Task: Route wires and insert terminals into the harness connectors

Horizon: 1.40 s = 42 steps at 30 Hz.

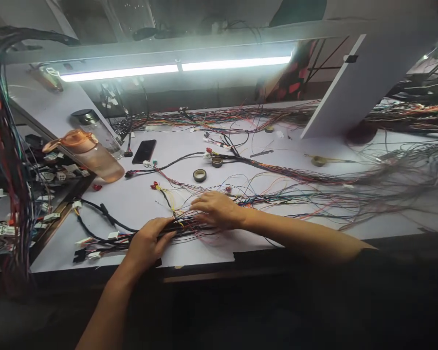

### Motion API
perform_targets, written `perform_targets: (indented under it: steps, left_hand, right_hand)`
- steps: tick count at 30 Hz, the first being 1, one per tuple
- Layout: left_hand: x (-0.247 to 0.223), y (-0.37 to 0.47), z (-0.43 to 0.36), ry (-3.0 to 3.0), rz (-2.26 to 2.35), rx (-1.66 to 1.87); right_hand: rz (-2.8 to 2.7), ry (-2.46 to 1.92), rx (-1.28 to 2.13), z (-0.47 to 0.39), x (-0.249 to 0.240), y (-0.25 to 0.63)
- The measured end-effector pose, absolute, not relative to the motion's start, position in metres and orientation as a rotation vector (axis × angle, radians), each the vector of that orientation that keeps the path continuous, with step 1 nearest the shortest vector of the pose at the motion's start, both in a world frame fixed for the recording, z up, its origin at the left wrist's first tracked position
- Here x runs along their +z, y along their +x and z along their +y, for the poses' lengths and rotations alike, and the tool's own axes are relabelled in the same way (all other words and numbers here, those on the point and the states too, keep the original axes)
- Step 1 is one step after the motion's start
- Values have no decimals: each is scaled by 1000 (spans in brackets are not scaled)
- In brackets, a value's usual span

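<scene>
A wire harness [105,238] with black-taped branches and white and black plug ends lies along the front of the table. My left hand [149,240] is closed around its trunk, thumb and fingers on either side. Just to the right, my right hand [217,210] rests over the loose coloured wires [277,198] of the same bundle, its fingers bent down among them; the fingertips are partly hidden. A short yellow-and-black branch with red connectors [155,185] sticks up between the hands. Behind them lies a roll of dark tape [199,175].
A second harness [255,164] runs across the table behind, beside another tape roll [216,162]. At the left stand a phone [144,151], an orange-lidded bottle [98,158] and a hanging wire bundle [10,160]. A lamp [233,63] and a white upright panel [354,82] border the back.
</scene>
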<state>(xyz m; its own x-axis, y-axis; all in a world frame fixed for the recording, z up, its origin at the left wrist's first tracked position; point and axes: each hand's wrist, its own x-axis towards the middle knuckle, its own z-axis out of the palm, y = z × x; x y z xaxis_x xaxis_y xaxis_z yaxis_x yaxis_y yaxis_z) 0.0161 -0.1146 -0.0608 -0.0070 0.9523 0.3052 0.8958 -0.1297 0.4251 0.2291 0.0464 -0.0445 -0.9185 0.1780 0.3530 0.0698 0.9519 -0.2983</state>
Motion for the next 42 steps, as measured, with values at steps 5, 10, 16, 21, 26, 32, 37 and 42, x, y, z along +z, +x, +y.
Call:
perform_targets:
  steps: [5,10,16,21,26,32,37,42]
  left_hand:
    - [-72,26,-125,2145,2034,924]
    - [-82,29,-126,2143,2086,1020]
    - [-81,32,-126,2209,2060,1075]
    - [-78,35,-127,2194,2058,1069]
    - [-79,34,-128,2178,2053,1061]
    - [-79,28,-126,2263,2044,1001]
    - [-76,31,-123,2244,2070,1048]
    - [-61,34,-123,1939,2049,1055]
  right_hand:
    - [-2767,-149,399,36,-56,233]
    - [-2743,-347,458,42,-40,210]
    - [-2974,-570,579,37,-29,167]
    - [-2944,-781,764,43,-26,153]
    - [-2797,-947,743,72,-22,167]
    - [-2811,-631,527,72,-23,201]
    - [-2949,-162,472,58,-36,205]
    - [-2804,-130,356,62,-33,203]
